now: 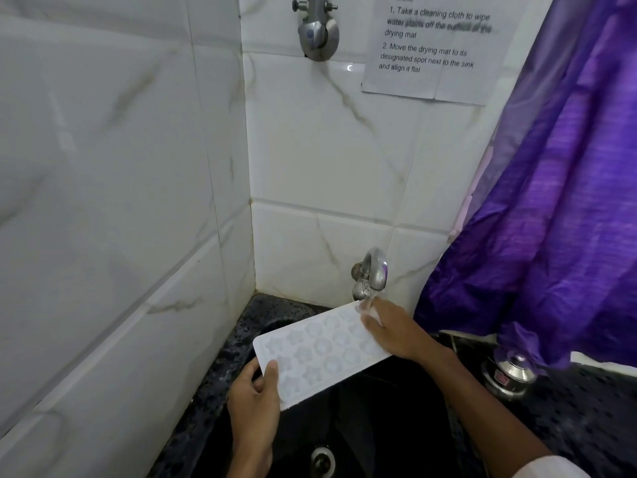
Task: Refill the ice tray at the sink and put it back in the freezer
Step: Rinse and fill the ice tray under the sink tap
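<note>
The light is soft, cool and fairly even, with no hard shadows. The curtain at right glows vivid purple where light shows through it, and a purple tint falls on the tap beside it. The white tiles in the centre are brightest, and one at top centre carries a small glint. The sink at bottom centre is near black, its detail lost. The pale tray shows its cells only faintly. The left of the frame is smeared and soft, with joints bowed by the wide lens. On the sheet at upper right, part of the print is blurred. A metal pot at lower right shows bright highlights.
</note>
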